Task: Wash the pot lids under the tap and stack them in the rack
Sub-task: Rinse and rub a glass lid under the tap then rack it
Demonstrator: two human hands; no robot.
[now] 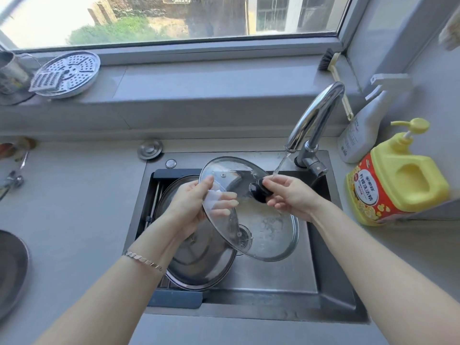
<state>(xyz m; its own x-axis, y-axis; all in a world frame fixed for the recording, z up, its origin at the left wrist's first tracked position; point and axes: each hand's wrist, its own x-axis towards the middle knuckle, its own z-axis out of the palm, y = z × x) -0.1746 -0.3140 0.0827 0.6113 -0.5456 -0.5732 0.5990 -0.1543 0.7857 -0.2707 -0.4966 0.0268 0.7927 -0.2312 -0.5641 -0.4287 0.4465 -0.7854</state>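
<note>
A glass pot lid (263, 227) with a metal rim is held tilted over the sink (331, 282). My right hand (291, 195) grips its black knob (258, 191). My left hand (196, 205) holds the lid's left edge, fingers spread over the glass. Water runs from the chrome tap (316, 115) onto my right hand and the knob. A steel pot lid (199, 260) lies in the dark rack (174, 298) on the sink's left side, partly hidden behind my left forearm and the glass lid.
A yellow dish-soap pump bottle (398, 180) and a white spray bottle (366, 125) stand right of the tap. A perforated steamer plate (72, 73) with a grater lies on the windowsill. A brush (333, 66) leans at the sill's right. A dark pan (10, 267) sits at the left edge.
</note>
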